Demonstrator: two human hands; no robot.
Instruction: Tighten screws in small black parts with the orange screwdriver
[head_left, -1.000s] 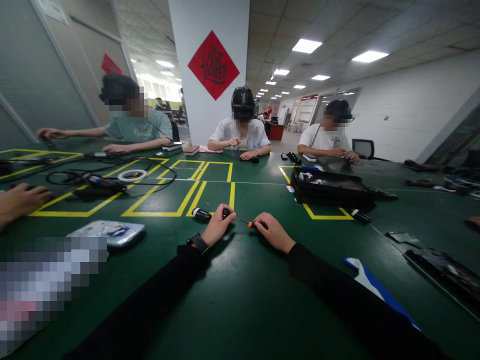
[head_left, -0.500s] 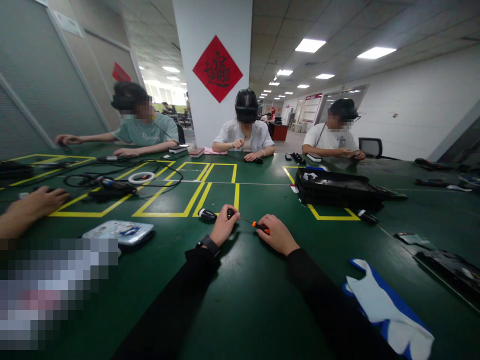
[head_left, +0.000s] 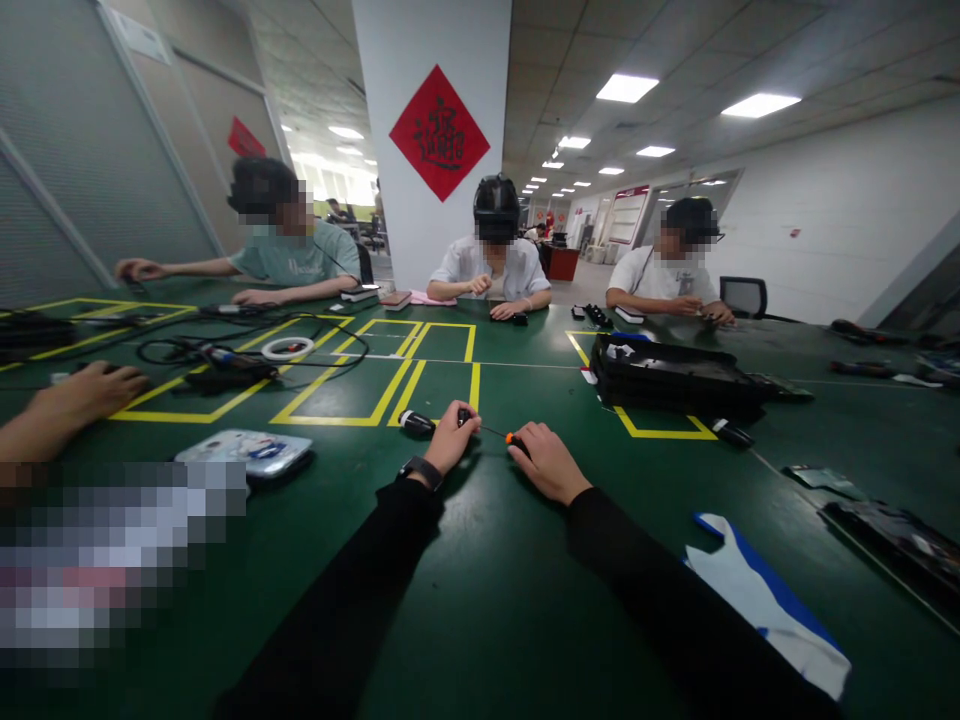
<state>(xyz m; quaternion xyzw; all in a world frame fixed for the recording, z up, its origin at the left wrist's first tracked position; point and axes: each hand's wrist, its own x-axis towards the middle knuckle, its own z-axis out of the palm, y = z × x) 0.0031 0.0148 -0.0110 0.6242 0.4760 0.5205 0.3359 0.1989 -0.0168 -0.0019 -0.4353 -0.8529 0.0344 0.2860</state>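
Observation:
My left hand (head_left: 452,440) is closed around a small black part (head_left: 464,415), mostly hidden by the fingers. In my right hand (head_left: 551,462) is a screwdriver (head_left: 513,439) with an orange and black handle. Its thin shaft points left and reaches the black part; whether the tip sits in it I cannot tell. Just left of my left hand lies a black cylinder with a white end (head_left: 416,424). Both hands are low over the green table (head_left: 495,580).
A black tray (head_left: 667,375) stands right of centre. A white and blue glove (head_left: 765,600) lies near my right forearm, a light-blue tin (head_left: 247,452) to the left. Cables (head_left: 202,352) spread at back left. Another person's hand (head_left: 90,395) rests at the left; several people sit opposite.
My right hand has turned and now covers more of the screwdriver's handle. My left hand keeps its hold on the black part. The whole view has shifted slightly.

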